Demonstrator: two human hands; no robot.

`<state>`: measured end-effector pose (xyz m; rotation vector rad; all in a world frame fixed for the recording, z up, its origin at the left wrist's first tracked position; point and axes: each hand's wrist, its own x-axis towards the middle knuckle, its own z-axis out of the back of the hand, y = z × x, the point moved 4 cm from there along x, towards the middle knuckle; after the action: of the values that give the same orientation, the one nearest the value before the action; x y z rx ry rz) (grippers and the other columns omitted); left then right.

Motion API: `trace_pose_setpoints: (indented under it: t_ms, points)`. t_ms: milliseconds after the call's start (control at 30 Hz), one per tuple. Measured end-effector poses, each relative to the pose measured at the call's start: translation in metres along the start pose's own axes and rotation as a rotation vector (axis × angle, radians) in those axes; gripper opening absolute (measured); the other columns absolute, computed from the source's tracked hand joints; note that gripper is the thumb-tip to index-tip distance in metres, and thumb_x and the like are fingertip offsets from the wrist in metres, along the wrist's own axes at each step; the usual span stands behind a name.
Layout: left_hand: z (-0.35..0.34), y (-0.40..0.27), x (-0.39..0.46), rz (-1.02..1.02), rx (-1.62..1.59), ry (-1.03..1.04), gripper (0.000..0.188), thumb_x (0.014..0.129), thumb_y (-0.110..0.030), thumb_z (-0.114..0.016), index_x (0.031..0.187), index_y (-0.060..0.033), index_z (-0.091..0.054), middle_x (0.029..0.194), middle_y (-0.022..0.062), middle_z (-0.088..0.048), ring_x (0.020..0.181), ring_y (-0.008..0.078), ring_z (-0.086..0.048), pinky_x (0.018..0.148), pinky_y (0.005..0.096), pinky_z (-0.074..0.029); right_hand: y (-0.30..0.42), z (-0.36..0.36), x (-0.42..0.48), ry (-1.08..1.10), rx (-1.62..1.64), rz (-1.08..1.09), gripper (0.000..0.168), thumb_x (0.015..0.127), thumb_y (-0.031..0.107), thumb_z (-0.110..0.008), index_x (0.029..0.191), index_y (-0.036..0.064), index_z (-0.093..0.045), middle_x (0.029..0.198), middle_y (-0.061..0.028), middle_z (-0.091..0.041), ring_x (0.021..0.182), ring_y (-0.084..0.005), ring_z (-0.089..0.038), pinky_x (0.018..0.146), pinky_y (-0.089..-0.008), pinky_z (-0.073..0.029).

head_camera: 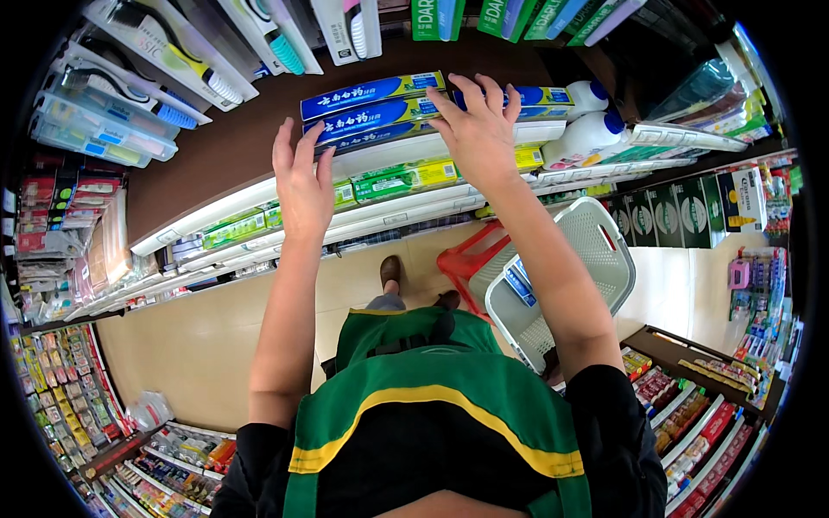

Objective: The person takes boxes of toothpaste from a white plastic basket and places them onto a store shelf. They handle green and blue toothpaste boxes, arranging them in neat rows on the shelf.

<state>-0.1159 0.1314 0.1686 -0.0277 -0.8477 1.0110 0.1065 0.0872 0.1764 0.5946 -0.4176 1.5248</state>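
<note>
Several blue, yellow-ended toothpaste boxes [369, 122] lie stacked along the front of a brown shelf [207, 152]. At their left end is my left hand [301, 184], fingers apart, with fingertips by the box ends. My right hand [478, 146] reaches over the right end with spread fingers; its thumb side is by the stack. Beyond those fingers lies another blue toothpaste box [544, 97], partly covered by my hand. Neither hand plainly grips a box. White bottles [583, 139] with blue caps stand farther right.
Packaged toothbrushes [181, 52] and green Darlie packs [437, 19] hang above the shelf. Green boxes [401, 181] line the tier below. By my right arm, a grey plastic basket [622, 278] holding blue boxes [518, 285] rests on a red stool [453, 262]. Snack shelves [693, 414] stand behind me.
</note>
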Motion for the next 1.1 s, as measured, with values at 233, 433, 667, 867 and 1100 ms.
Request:
trace_pose_setpoints:
  t_ms: [233,433,667,867,1100]
  points:
    - [-0.01,0.001,-0.003,0.142,-0.161,0.141,0.035,0.091,-0.012,-0.057,0.124,-0.0048,-0.049,0.141,0.0264,-0.036,0.121,0.0417,-0.047,0.092,0.0422,-0.045,-0.001,-0.003,-0.005,0.015,0.009,-0.022,0.043,0.08,0.025,-0.068,0.121,0.019,-0.059,0.13,-0.0058,-0.043,0.123,-0.0316,-0.035,0.103,-0.0619,-0.02]
    - [-0.013,-0.004,-0.003,0.062,-0.149,0.054,0.038,0.092,-0.012,-0.056,0.127,-0.0021,-0.045,0.139,0.0304,-0.035,0.125,0.043,-0.042,0.097,0.0425,-0.041,0.003,-0.004,-0.003,0.027,0.019,-0.031,0.053,0.079,0.032,-0.069,0.127,0.015,-0.053,0.133,-0.008,-0.04,0.127,-0.0348,-0.031,0.103,-0.0655,-0.017]
    - [-0.016,-0.002,0.0,0.055,-0.093,0.108,0.045,0.092,-0.013,-0.054,0.133,-0.0009,-0.04,0.139,0.0285,-0.037,0.122,0.0445,-0.044,0.097,0.044,-0.042,0.003,-0.008,0.0,0.039,0.005,-0.049,0.05,0.081,0.036,-0.066,0.125,0.016,-0.054,0.132,-0.0084,-0.041,0.128,-0.0357,-0.03,0.102,-0.0683,-0.015]
    - [-0.021,-0.001,-0.008,-0.014,-0.087,0.097,0.049,0.092,-0.014,-0.054,0.136,0.0024,-0.037,0.14,0.0279,-0.035,0.128,0.0427,-0.037,0.106,0.0435,-0.031,0.0,-0.012,-0.007,-0.001,-0.006,-0.092,0.051,0.077,0.035,-0.069,0.122,0.018,-0.056,0.131,-0.0085,-0.045,0.126,-0.0351,-0.033,0.102,-0.0686,-0.015]
    - [-0.014,-0.056,-0.028,-0.254,-0.047,-0.022,0.046,0.09,-0.008,-0.055,0.133,0.0024,-0.043,0.136,0.0216,-0.04,0.129,0.0366,-0.038,0.105,0.0439,-0.031,0.019,0.006,-0.035,-0.207,0.166,0.012,0.045,0.072,0.024,-0.067,0.113,0.01,-0.06,0.112,-0.0104,-0.055,0.117,-0.0321,-0.045,0.105,-0.0585,-0.023]
